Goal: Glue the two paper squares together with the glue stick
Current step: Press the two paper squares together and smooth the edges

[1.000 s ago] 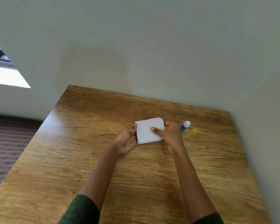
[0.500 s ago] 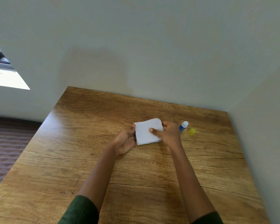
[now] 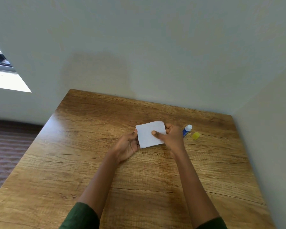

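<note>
A white paper square (image 3: 147,134) is held just above the wooden table (image 3: 89,162), its far right corner curled. Whether a second square lies under it I cannot tell. My left hand (image 3: 128,146) pinches its left edge with thumb on top. My right hand (image 3: 172,138) grips its right side, thumb pressed on the paper's middle. The blue glue stick (image 3: 186,130), uncapped with a white tip, lies on the table just right of my right hand. Its yellow cap (image 3: 195,135) sits beside it.
The table stands in a corner, walls close behind and to the right. Its left edge drops to a brown patterned floor (image 3: 7,154). A bright window (image 3: 5,80) is at the far left.
The paper and both hands have stayed almost in place. My right thumb has slid slightly further onto the paper's middle.
</note>
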The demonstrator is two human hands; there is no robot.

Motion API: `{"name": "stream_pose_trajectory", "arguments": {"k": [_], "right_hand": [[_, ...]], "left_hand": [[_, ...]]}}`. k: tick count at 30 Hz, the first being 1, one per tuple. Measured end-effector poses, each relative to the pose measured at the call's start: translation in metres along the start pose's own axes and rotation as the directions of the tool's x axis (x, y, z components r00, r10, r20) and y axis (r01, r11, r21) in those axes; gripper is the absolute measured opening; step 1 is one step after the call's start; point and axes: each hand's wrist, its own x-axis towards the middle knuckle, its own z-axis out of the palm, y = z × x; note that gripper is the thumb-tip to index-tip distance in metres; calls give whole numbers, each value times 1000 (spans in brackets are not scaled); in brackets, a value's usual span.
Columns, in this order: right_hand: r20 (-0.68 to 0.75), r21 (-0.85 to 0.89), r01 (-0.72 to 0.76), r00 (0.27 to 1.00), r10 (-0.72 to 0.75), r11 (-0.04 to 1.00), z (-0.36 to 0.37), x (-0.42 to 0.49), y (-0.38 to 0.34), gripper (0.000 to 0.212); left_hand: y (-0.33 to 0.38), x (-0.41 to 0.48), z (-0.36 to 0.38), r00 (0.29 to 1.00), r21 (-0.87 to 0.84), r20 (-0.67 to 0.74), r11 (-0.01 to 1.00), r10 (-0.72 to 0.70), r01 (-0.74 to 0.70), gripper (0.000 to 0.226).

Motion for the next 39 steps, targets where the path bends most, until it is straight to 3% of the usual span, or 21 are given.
{"name": "stream_pose_trajectory", "arguments": {"k": [12, 39], "right_hand": [[44, 66, -3, 999, 0, 998, -5, 0, 3, 35], [3, -65, 85, 996, -85, 994, -5, -1, 0, 34]], "left_hand": [[-2, 1, -1, 1000, -6, 12, 1000, 6, -6, 31], [0, 0, 0, 1000, -4, 18, 1000, 2, -2, 31]]}}
